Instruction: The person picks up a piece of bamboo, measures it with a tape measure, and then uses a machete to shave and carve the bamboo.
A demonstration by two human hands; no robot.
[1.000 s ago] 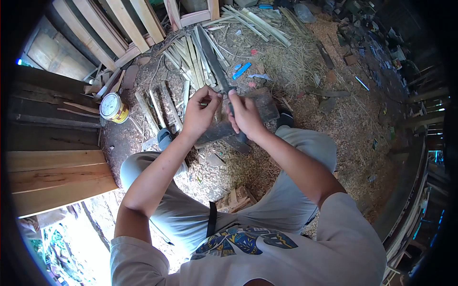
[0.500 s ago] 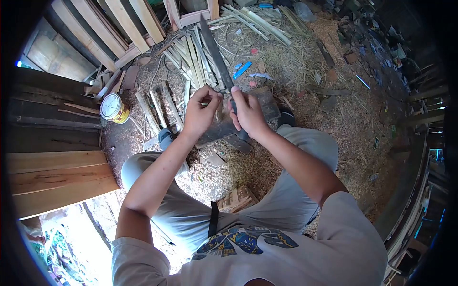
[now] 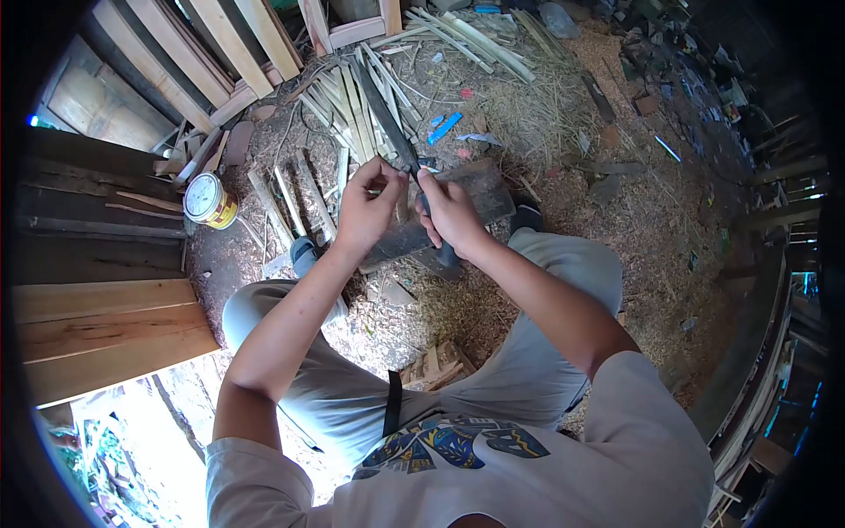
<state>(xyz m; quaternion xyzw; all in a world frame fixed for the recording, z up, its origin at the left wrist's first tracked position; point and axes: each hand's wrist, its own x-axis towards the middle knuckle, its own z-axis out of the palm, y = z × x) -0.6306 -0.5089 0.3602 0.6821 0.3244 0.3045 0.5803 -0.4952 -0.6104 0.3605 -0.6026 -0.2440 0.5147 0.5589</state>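
Observation:
My right hand is wrapped round the dark handle of a machete. Its long blade points away from me and to the left, and the butt of the handle shows below the hand. Close beside it, my left hand is closed in a pinch near the base of the blade. A thin pale sliver shows just under the left fingers, but what they hold is too small to make out. Both hands are above a worn wooden block on the ground between my feet.
Split strips of wood lie in a pile ahead, with more strips behind. A paint bucket stands at left near wooden planks. Blue plastic scraps and wood shavings litter the ground.
The machete blade has tipped lower and to the left, its tip now over the strips. My right hand has shifted slightly left; my left hand stays nearly in place.

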